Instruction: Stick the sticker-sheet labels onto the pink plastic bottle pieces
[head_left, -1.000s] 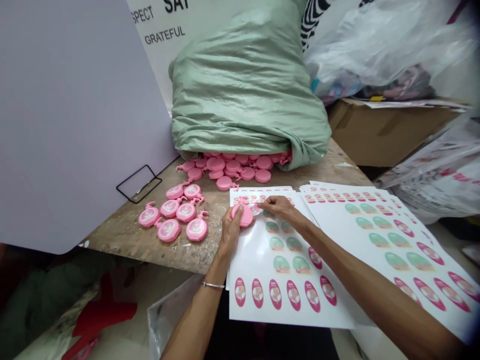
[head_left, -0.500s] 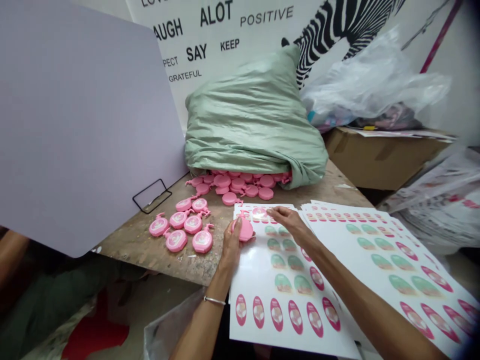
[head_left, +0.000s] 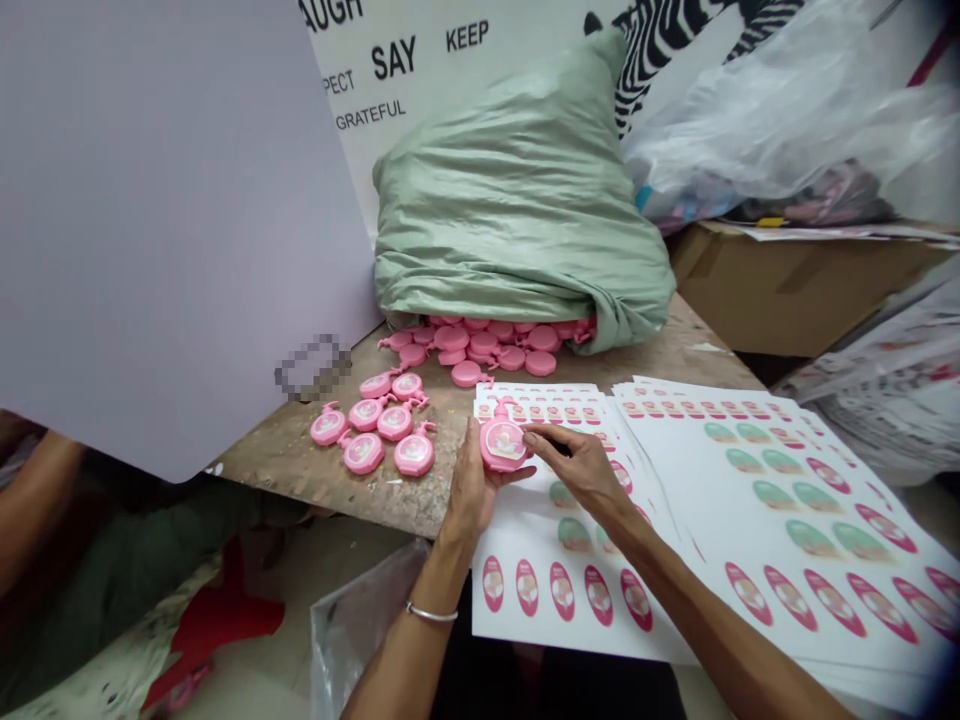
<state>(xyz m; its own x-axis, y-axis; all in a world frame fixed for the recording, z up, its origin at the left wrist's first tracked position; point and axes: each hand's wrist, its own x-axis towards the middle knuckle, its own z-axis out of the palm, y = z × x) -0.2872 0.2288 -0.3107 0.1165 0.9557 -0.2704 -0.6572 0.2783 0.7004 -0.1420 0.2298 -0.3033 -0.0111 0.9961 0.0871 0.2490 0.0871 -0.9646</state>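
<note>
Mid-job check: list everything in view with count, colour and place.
Table: one, brown, centre
Sack: one, pale green, table's back
Sticker sheets: two stacks, white with pink and green prints, front to right
Held container: one, pink, front centre
Labelled containers: seven, pink, left of the sheets
Plain containers: too overlapped to count, pink, sack's mouth
Panel: one, grey-lilac, left
Box: one, brown, back right
Plastic bags: count unclear, clear, on the box
Wall: one, white, black lettering, behind
Red item: one, red, lower left
Co-worker's arm: one, left edge
Left hand: one, bare, holding the container
Right hand: one, bare, fingertips at the container's right edge
</note>
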